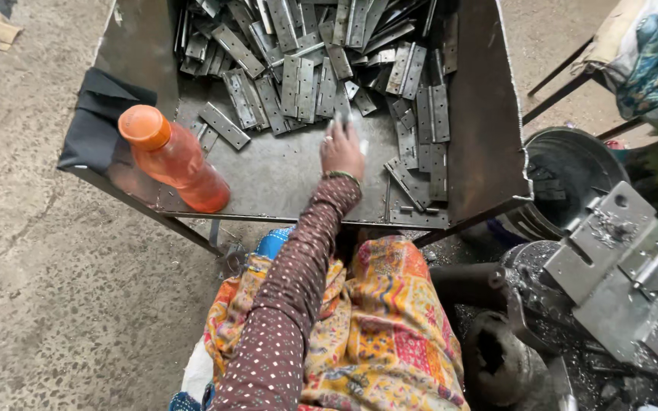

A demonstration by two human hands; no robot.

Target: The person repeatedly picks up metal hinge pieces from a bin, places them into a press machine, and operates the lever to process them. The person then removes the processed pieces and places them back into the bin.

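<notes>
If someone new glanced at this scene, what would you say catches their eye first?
Probably the bright orange bottle standing at the near left corner of the metal tray. Next, the heap of grey metal hinges filling the tray's far side, where the left hand reaches. The right hand is out of view.

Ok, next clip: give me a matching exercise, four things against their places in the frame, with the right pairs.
Things:
1. orange bottle
2. black cloth
3. pile of metal hinges
4. round metal bucket

Places:
A. on the floor right of the tray
B. far end of the metal tray
C. draped over the tray's left edge
D. tray's near left corner

Pairs: 1-D, 2-C, 3-B, 4-A
</notes>
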